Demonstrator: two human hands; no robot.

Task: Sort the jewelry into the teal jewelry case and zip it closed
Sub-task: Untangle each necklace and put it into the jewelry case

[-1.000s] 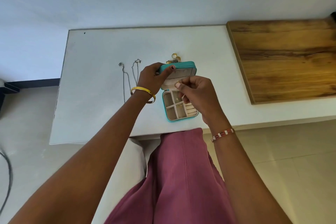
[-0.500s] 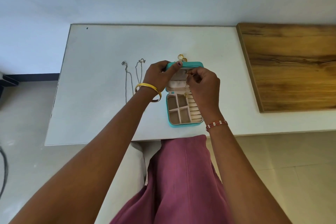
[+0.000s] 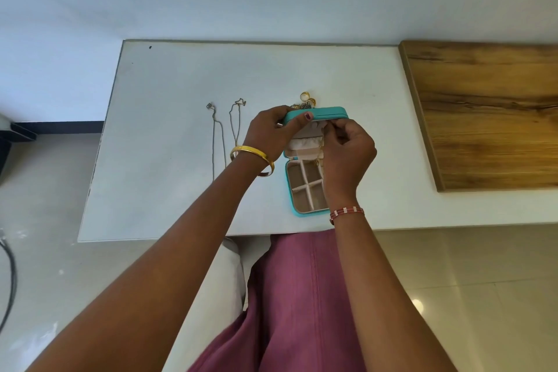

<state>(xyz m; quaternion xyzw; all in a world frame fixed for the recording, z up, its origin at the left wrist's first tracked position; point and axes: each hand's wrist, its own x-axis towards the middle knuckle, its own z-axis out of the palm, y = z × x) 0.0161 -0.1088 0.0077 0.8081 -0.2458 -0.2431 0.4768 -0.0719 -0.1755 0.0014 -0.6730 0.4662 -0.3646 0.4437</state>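
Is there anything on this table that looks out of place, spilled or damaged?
Nothing looks damaged or spilled. Two chains and some gold rings lie on the white table, outside the open teal case, simply not yet sorted.

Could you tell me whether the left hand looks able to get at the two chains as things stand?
Probably not yet: the chains lie uncovered just left of it, but the left hand grips the case lid.
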